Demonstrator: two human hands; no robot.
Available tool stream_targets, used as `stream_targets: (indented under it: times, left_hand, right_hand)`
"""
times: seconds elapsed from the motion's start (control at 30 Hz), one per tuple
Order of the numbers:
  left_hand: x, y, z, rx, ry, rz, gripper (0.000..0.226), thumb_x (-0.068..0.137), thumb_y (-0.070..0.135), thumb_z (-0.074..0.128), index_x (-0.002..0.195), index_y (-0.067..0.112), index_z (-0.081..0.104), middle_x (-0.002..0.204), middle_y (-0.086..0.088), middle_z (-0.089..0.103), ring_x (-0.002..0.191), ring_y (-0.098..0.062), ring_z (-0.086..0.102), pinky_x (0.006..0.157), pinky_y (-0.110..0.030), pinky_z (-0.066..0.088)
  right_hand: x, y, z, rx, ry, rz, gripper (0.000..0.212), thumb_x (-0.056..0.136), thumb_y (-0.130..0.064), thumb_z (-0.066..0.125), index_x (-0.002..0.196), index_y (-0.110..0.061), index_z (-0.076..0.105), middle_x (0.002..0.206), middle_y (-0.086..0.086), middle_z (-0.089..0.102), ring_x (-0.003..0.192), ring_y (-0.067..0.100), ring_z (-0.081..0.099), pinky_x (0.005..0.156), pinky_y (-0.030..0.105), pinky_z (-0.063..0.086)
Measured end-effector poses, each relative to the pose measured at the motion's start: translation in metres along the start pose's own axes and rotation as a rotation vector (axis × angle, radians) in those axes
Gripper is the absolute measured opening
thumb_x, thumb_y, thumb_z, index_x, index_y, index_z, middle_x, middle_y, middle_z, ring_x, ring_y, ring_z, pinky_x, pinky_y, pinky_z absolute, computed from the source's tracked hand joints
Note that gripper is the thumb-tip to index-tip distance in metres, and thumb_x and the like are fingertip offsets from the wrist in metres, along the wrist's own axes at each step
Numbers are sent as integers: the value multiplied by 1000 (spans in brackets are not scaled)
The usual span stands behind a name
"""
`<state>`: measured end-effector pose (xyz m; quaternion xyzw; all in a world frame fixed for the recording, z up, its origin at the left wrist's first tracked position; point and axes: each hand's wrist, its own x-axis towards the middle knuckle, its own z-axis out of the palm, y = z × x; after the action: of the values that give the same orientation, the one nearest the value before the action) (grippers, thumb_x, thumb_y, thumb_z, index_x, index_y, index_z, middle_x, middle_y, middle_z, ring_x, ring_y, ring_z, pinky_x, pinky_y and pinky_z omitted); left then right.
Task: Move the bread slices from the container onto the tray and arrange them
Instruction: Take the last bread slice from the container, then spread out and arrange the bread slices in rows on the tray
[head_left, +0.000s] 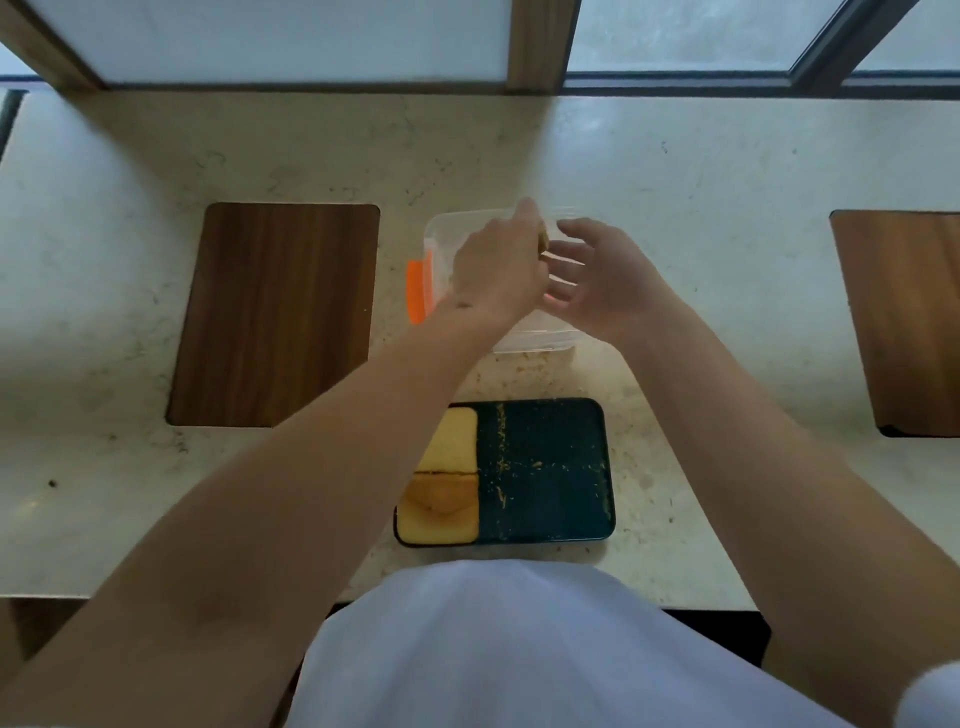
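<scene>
A clear plastic container (441, 234) with an orange clip (415, 291) stands on the counter beyond a dark tray (550, 467). Two yellow bread slices lie along the tray's left side, one at the back (452, 441) and one at the front (441, 509). Both hands are over the container. My left hand (498, 265) is closed on the edge of a bread slice (544, 240), of which only a small brown bit shows. My right hand (597, 275) hovers beside it with fingers spread, holding nothing. The container's inside is mostly hidden by my hands.
Crumbs dot the tray and the counter between tray and container. A dark wooden board (275, 312) is set into the counter on the left, another (904, 322) at the far right. A window frame runs along the back. The counter's front edge is near my body.
</scene>
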<state>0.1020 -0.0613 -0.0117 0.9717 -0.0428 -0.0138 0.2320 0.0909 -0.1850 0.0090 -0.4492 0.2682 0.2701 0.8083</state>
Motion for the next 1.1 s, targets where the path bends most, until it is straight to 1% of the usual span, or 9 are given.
stream_targets:
  times: [0.07, 0.2, 0.33, 0.5, 0.63, 0.73, 0.87, 0.97, 1.1]
  left_hand:
    - [-23, 7, -19, -206, 86, 45, 21, 88, 13, 67, 107, 13, 58, 89, -2, 68, 81, -17, 67, 76, -34, 58]
    - [-76, 7, -46, -607, 55, -71, 23, 88, 23, 73, 102, 23, 55, 86, 12, 62, 77, 4, 64, 67, -9, 53]
    - [-122, -7, -39, -864, -105, -276, 23, 86, 25, 73, 103, 24, 57, 96, 1, 70, 88, -10, 69, 78, -28, 58]
    - [-162, -23, -14, -1021, -225, -388, 39, 74, 40, 83, 102, 23, 62, 98, -2, 74, 90, -15, 73, 82, -38, 60]
    - [-184, -37, 4, -1133, -344, -453, 58, 63, 45, 90, 106, 15, 65, 101, -6, 74, 93, -22, 74, 80, -39, 61]
    - [-196, -51, 14, -1164, -375, -474, 58, 61, 46, 90, 101, 13, 65, 98, -3, 74, 91, -20, 74, 73, -31, 60]
    - [-205, -65, 23, -1211, -466, -547, 72, 58, 54, 91, 110, 11, 64, 107, -11, 73, 97, -24, 73, 77, -35, 58]
    - [-211, -71, 27, -1266, -512, -590, 72, 63, 53, 88, 114, 10, 63, 111, -13, 71, 97, -24, 72, 77, -35, 58]
    - [-219, -74, 32, -1295, -605, -652, 82, 61, 63, 86, 121, 14, 60, 122, -13, 70, 110, -29, 69, 89, -50, 58]
  right_hand:
    - [-29, 3, -2, -174, -4, -159, 27, 90, -24, 62, 111, -7, 67, 109, 8, 72, 102, 22, 71, 88, 39, 59]
    - [-82, 36, -14, -947, 172, -619, 56, 83, -64, 65, 125, -29, 51, 127, -10, 56, 112, 3, 56, 86, 21, 48]
    - [-104, 72, -30, -1110, 123, -594, 92, 66, -79, 70, 139, -35, 37, 133, -16, 45, 118, 4, 47, 95, 26, 43]
    - [-110, 113, -35, -1075, 80, -431, 108, 54, -79, 78, 140, -34, 30, 126, -19, 52, 106, -4, 55, 80, 20, 48]
    - [-109, 139, -42, -968, 79, -279, 106, 60, -61, 86, 143, -30, 29, 125, -14, 54, 100, -4, 60, 69, 12, 50]
    - [-108, 150, -49, -735, 70, -62, 110, 59, -54, 90, 146, -27, 28, 124, -5, 60, 104, 11, 67, 86, 33, 58]
    - [-108, 162, -59, -449, -47, 160, 97, 66, -39, 93, 143, -18, 37, 123, 9, 70, 106, 23, 71, 93, 54, 56]
    - [-108, 169, -62, -337, -138, 212, 81, 74, -39, 88, 140, -11, 49, 127, 14, 69, 113, 32, 67, 96, 57, 53]
    - [-108, 177, -58, -400, -44, 160, 88, 66, -44, 93, 135, -16, 47, 114, 6, 75, 106, 25, 72, 93, 53, 56]
